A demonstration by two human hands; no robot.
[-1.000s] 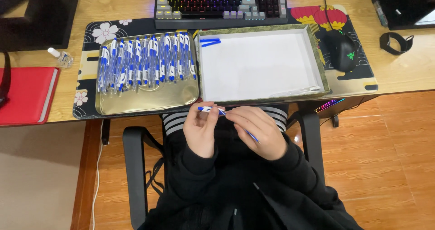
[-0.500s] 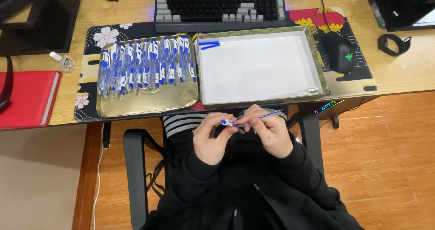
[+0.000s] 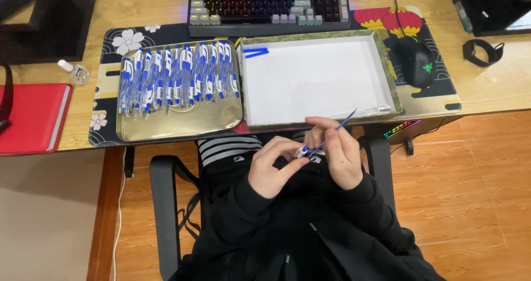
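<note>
- A wooden desk (image 3: pixel 498 93) spans the top of the view over an orange wood floor; the person sits in a black chair in front of it, hands held over the lap.
- The left hand (image 3: pixel 271 167) pinches a small blue-and-white pen piece (image 3: pixel 302 151) between thumb and fingertips, fingers closed on it.
- The right hand (image 3: pixel 337 156) has its fingers closed around a thin blue pen refill (image 3: pixel 334 133), which slants up to the right; its lower end meets the pen piece.
- Both hands sit just below the near edge of the white-lined tray (image 3: pixel 318 79).
- In that tray's far left corner lie two blue pen parts (image 3: pixel 255 52).
- Left of the tray, touching it, a gold tray (image 3: pixel 177 123) holds a row of blue-and-white pens (image 3: pixel 180 73).
- Behind the tray stands a backlit keyboard (image 3: pixel 268 4); to its right sits a black mouse (image 3: pixel 416 62).
- Far left of the tray lies a red notebook (image 3: pixel 30 118).
</note>
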